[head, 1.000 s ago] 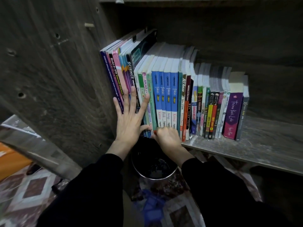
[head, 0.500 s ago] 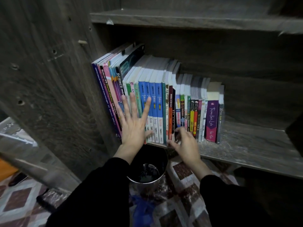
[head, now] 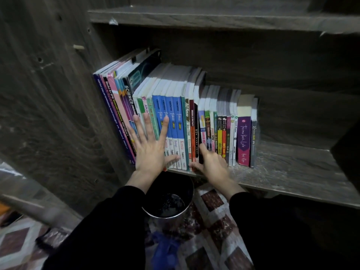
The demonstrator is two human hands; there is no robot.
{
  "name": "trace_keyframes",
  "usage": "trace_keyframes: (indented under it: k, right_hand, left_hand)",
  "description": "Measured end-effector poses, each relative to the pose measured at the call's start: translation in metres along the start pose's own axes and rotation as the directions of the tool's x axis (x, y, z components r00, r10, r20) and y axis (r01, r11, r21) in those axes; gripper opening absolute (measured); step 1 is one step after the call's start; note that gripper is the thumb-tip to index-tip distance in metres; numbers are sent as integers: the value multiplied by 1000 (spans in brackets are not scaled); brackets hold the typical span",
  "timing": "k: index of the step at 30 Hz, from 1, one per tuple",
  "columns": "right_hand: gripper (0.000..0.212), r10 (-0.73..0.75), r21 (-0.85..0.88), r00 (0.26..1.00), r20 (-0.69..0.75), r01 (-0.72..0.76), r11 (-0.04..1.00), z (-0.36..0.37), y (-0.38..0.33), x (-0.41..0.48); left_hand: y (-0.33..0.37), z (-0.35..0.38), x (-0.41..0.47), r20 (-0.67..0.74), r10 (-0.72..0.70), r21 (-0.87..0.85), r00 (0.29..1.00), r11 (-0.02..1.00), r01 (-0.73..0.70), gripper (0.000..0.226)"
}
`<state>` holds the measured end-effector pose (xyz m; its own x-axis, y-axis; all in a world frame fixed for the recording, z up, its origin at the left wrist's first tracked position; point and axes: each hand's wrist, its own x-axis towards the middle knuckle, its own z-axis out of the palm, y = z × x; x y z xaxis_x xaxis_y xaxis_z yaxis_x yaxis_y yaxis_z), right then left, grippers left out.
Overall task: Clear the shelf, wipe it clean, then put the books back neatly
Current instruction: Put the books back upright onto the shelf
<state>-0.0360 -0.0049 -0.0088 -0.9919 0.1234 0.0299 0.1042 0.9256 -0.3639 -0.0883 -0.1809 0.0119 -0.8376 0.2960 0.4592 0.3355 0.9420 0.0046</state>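
left hand (head: 150, 151) spread flat on spines | books (head: 175, 114) upright on shelf (head: 292, 168), ahead of both hands | right hand (head: 212, 162) touching lower spines, blurred, grip unclear | bin (head: 169, 201) below wrists

Four blue fokus books (head: 178, 121); one purple book (head: 244, 141); one metal bin (head: 165, 216); two shelf boards (head: 292, 166).

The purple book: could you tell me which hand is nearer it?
Right. The right hand rests several spines left of the purple book; the left hand presses blue books farther left.
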Motion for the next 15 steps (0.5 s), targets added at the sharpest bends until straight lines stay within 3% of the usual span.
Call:
trace_keyframes:
  k: [3,5,7,9,12,13,15]
  right_hand:
    - [54,44,34,996,-75,-42,999,1,0,-2]
    - [51,13,146,954,-300,32,989,3,8,-6]
    - [41,75,282,832,-549,99,954,-1,18,-15]
    - [26,283,430,688,-668,46,902,-11,33,-19]
    - [33,612,665,554,-565,-133,735,-29,67,-12]
    - [41,691,734,548,-471,-190,652,-38,79,-5]
    - [51,761,835,610,-222,-284,471,-50,102,9]
  left_hand:
    - [6,-4,-8,-23,-28,33,999,999,29,132]
    - [13,-8,-14,-67,-52,15,996,998,53,125]
    - [23,-11,-15,-142,-1,-25,990,1000,-2,122]
    - [36,-14,-9,-206,104,-34,973,993,-114,126]
    - [55,-19,8,-250,170,-34,953,982,-184,136]
    - [59,-20,14,-271,172,-34,947,982,-188,135]
    - [60,-24,26,-323,158,-58,933,981,-186,126]
